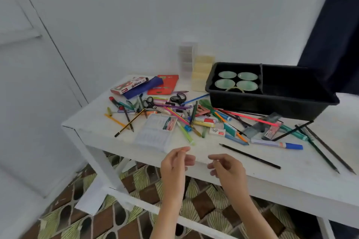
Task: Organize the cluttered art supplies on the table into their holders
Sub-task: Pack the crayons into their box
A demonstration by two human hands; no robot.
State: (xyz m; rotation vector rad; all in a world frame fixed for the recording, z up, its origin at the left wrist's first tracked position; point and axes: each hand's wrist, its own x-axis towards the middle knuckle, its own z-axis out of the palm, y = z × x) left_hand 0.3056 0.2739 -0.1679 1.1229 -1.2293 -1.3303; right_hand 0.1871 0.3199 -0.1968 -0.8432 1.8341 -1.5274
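At near edge of table [291, 170], my left hand [175, 163], right hand [226, 167] loosely curled, empty; I'd pinch black pencil [249, 156] mid-shaft, lift level

Head-worn, angled down onto table [291, 180]

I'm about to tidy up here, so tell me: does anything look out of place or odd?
Yes. Pens, pencils and scissors lie crisscrossed in a pile on the table, while the four green cups in the tray hold no pens. One black pencil lies apart near the front edge.
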